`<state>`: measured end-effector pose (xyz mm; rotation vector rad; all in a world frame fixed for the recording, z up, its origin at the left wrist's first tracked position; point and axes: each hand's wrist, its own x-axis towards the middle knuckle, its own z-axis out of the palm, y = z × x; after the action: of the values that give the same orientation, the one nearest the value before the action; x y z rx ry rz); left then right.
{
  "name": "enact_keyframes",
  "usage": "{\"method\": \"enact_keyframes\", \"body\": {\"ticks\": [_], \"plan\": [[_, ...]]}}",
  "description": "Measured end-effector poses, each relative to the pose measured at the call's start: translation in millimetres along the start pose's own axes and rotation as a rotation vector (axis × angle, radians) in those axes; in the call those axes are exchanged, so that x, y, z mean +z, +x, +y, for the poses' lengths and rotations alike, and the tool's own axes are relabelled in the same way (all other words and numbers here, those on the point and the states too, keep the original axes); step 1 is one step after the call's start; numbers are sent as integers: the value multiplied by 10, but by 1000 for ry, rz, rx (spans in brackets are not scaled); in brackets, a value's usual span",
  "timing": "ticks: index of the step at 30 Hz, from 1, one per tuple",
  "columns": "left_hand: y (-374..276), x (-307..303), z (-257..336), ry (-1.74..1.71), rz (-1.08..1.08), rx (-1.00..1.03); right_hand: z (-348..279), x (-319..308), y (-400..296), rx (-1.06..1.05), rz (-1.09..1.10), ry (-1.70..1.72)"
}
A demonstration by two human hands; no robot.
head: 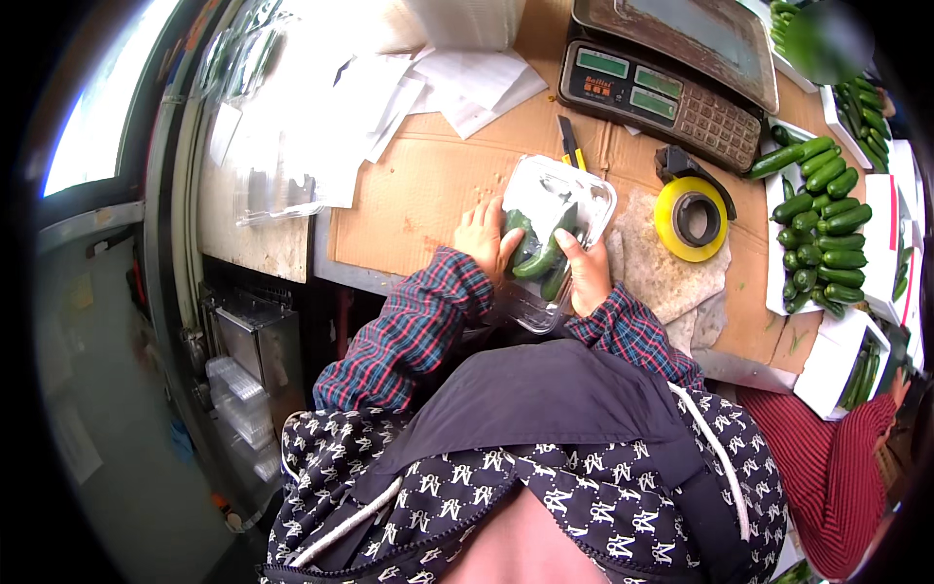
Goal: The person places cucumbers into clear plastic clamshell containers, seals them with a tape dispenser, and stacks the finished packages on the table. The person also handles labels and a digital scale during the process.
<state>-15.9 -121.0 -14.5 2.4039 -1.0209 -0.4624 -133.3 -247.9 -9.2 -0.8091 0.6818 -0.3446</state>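
Observation:
A clear plastic clamshell container (pixel 600 191) lies open in front of me near the table's front edge, with several small cucumbers (pixel 540 261) in its nearer part. My left hand (pixel 483 237) grips its left side, thumb over the cucumbers and fingers along the outer wall. On the right side my right hand (pixel 588 271) clasps it, with the thumb reaching in onto a cucumber and the other fingers hidden beneath. Just beyond the container, a yellow-handled utility knife (pixel 570 142) lies partly behind its far rim.
A digital scale (pixel 660 91) stands at the back. Right of the container sit a tape dispenser (pixel 689 219) and a stained cloth (pixel 642 266). White boxes of cucumbers (pixel 824 226) line the right. White papers (pixel 379 102) and clear containers (pixel 273 193) are at left. A co-worker's red sleeve (pixel 824 452) shows lower right.

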Motion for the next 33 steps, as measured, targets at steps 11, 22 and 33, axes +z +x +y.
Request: {"method": "enact_keyframes", "body": {"ticks": [11, 22, 33], "plan": [[-234, -845, -621, -1303, -207, -56, -218, 784, 158, 181, -250, 412], [322, -2943, -2686, -1337, 596, -458, 520, 4109, 2462, 425, -566, 148], [-176, -3041, -3955, -738, 1005, -656, 674, 4883, 3380, -783, -342, -1751]]}}
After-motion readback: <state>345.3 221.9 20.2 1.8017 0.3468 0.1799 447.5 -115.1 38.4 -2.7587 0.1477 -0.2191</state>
